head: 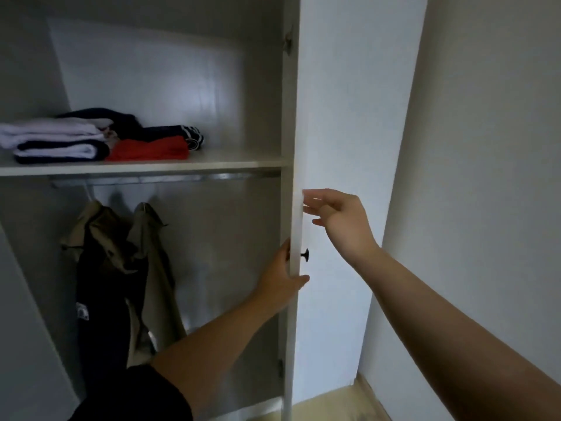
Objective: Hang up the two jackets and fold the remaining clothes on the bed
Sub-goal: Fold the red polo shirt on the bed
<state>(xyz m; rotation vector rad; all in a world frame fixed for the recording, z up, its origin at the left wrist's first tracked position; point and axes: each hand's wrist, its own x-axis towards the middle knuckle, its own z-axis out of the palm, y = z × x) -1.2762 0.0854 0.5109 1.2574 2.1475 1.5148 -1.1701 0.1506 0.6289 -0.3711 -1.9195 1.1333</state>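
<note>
Head view. We see two jackets [121, 268] hanging side by side from the rail [170, 178] under the wardrobe shelf [236, 164], one dark with a tan collar, one tan. On the shelf lie folded clothes [100, 138] in white, navy and red, stacked in low piles near the left. The bed is not in view.

Our left hand [283, 278] grips the leading edge of the wardrobe door [349, 147], thumb on the outer face just below the black knob [305, 254], fingers hidden behind the edge. Our right hand [337, 214] is held open, fingers loosely extended, fingertips at or just touching the door edge above the knob; it holds nothing.

Handling, as we judge it: the jackets are soft and limp with moderate weight, best taken at the collar or hanger hook. The folded garments are light and shift easily; lift them from beneath with flat palms. The door is a rigid, smooth panel that swings on hinges; the knob or edge gives the surest hold.

Surroundings: pale walls to the right, a strip of light floor [334, 405] below, a dim wardrobe interior.
</note>
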